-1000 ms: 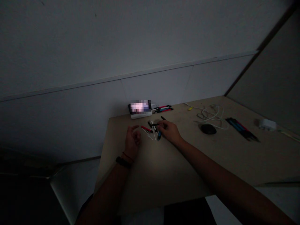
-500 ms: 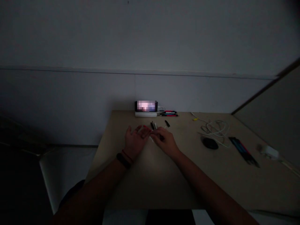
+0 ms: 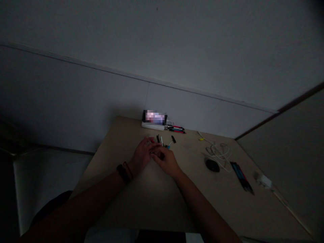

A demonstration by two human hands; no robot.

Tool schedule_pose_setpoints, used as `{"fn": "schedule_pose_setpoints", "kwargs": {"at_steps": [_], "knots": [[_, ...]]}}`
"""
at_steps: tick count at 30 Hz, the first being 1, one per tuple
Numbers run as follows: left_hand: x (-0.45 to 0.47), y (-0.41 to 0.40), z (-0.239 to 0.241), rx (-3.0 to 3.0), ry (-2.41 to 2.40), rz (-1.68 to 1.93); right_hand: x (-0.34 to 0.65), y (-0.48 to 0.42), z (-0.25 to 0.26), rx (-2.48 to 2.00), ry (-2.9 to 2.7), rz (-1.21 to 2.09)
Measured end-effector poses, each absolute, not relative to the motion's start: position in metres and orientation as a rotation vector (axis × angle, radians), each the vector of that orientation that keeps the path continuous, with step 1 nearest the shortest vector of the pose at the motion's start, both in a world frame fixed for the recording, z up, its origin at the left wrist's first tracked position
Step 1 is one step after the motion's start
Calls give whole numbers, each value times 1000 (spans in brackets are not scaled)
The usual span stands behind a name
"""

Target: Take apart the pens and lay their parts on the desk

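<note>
Over the desk my left hand (image 3: 142, 156) and my right hand (image 3: 165, 162) meet, fingertips touching or nearly so. My right hand is closed in a pinch, with a tiny light spot at its fingertips; what it grips is too small and dark to name. The fingers of my left hand are bent in against it, closed around something I cannot make out. Just beyond the fingertips lie several slim black and white pieces (image 3: 161, 140), partly hidden by my hands. A short black piece (image 3: 173, 139) with a thin pale stem lies to their right.
At the wall a lit phone (image 3: 154, 117) leans above a white block (image 3: 153, 127), beside several pens (image 3: 178, 129). Rightward are a coiled white cable (image 3: 220, 152), a black mouse (image 3: 212, 165), more pens (image 3: 241, 177) and a white plug (image 3: 264, 181). The desk (image 3: 149, 206) is dimly lit.
The view has tilted and shifted. My left hand's spread fingers have bent in toward my right hand, and the two hands are closer together.
</note>
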State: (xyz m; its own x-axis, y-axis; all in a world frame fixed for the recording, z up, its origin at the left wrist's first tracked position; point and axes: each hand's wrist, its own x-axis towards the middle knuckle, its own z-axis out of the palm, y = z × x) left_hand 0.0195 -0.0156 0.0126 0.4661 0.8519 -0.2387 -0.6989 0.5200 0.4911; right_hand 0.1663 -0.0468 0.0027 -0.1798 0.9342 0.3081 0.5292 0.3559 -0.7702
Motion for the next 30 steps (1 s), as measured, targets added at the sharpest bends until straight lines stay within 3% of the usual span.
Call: {"fn": "schedule_pose_setpoints", "kwargs": {"at_steps": [8, 30], "knots": [[15, -11, 12, 339, 576, 904, 172, -44, 3, -1311, -1707, 650], [10, -10, 15, 324, 586, 870, 201, -27, -11, -1619, -1612, 182]]}}
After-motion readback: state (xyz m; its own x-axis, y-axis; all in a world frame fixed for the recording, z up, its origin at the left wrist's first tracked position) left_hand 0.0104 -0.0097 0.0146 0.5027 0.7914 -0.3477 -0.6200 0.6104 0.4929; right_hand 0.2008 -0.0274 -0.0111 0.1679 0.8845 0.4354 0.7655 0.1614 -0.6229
